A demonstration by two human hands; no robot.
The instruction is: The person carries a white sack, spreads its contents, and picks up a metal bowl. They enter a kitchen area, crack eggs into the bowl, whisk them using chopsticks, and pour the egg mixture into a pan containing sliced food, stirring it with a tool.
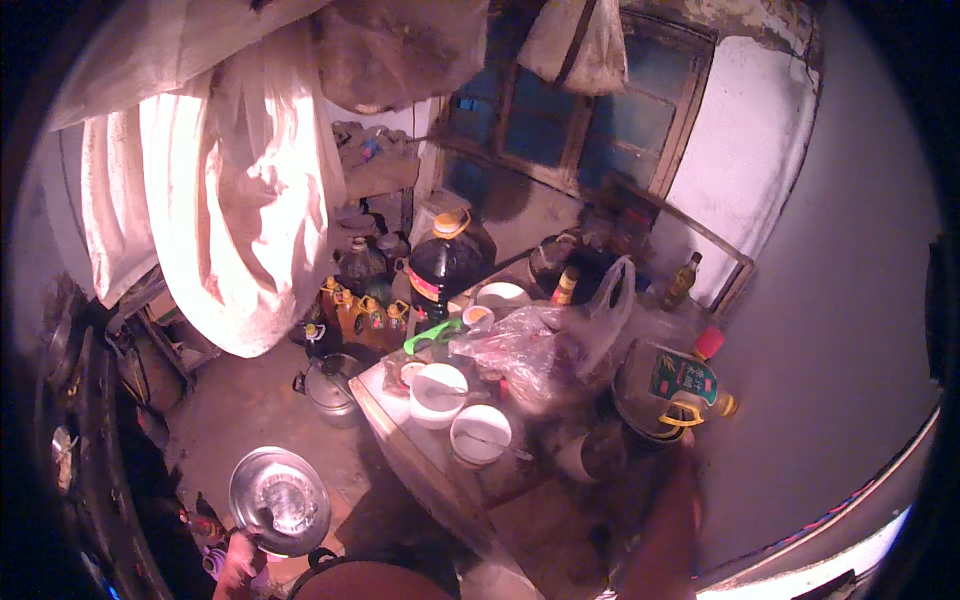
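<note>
At lower left my left hand (241,553) grips the rim of a shiny metal basin (279,501), which is tilted so its inside shows. My right hand (687,444) reaches to the far right, blurred and partly hidden, beside the yellow handle of a plastic jug (682,379). This jug has a green label with writing and a yellow cap, and it leans over on its side. Whether my fingers close around its handle is unclear. A dark, round-rimmed vessel (626,409) shows beneath the jug. Beside it a red cap (709,343) sticks up.
Two white bowls (438,396) (481,435) with utensils stand on the table (397,435), near clear plastic bags (517,352). Behind are a large dark jug (442,262) and several oil bottles (371,321). A lidded metal pot (331,386) sits on the floor. White cloth (240,225) hangs at upper left.
</note>
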